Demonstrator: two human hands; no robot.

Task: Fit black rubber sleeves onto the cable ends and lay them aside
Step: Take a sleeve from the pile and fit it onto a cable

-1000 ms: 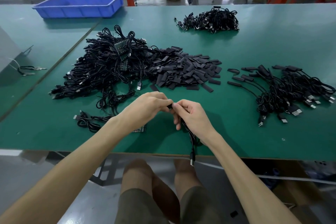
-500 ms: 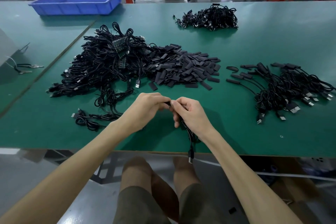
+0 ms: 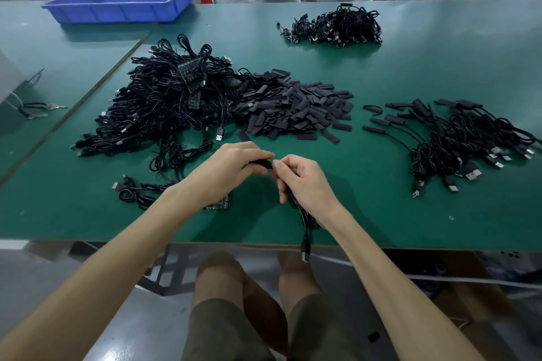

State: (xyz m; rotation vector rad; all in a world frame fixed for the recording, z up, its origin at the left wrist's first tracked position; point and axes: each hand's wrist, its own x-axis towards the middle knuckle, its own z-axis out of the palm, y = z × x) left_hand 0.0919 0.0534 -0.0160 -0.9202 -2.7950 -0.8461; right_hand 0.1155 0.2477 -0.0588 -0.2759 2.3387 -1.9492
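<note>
My left hand (image 3: 231, 167) pinches a black rubber sleeve (image 3: 262, 163) just above the green table (image 3: 381, 214) near its front edge. My right hand (image 3: 305, 182) meets it fingertip to fingertip and grips a black cable (image 3: 303, 223), whose free plug hangs past the table edge. The cable end inside the sleeve is hidden by my fingers. A heap of loose sleeves (image 3: 293, 105) lies behind my hands. A big tangle of bare cables (image 3: 164, 105) lies to the left. Sleeved cables (image 3: 457, 141) lie at the right.
A blue bin (image 3: 123, 3) stands at the far left. Another cable pile (image 3: 337, 26) sits at the back centre. A small cable bundle (image 3: 137, 190) and a small circuit board (image 3: 220, 203) lie by my left forearm. My knees are under the table edge.
My hands stay together at the same spot. More of the black sleeve now shows between my left thumb and fingers.
</note>
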